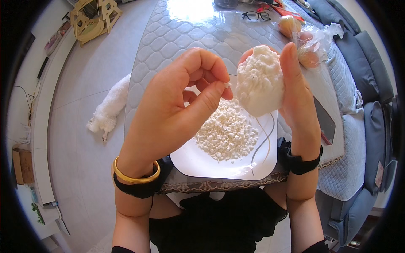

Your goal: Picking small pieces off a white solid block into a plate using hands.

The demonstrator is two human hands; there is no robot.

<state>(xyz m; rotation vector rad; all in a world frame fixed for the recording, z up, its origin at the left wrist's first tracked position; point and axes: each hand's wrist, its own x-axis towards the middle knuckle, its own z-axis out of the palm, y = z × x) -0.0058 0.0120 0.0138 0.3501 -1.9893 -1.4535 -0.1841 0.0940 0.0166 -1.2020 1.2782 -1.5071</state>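
Observation:
Raised over the table, my right hand [297,85] holds a thick, rough-surfaced piece of white dough or steamed bread [261,83], fingers behind it and thumb along its right side. To its left, my left hand [180,101] pinches a tiny white crumb [227,84] between thumb and fingertips; a small gap parts it from the larger piece. Beneath both hands stands a white square plate [218,169] with curved grey and tan lines. A heap of small torn white bits [226,134] covers its middle, partly hidden by my left hand.
The table has a quilted cover [177,41] under clear plastic. A phone [324,121] lies right of the plate. Farther back are eyeglasses [256,15] and a plastic bag with round fruit [308,58]. A white furry animal [109,109] lies on the floor left; a grey sofa [367,69] stands right.

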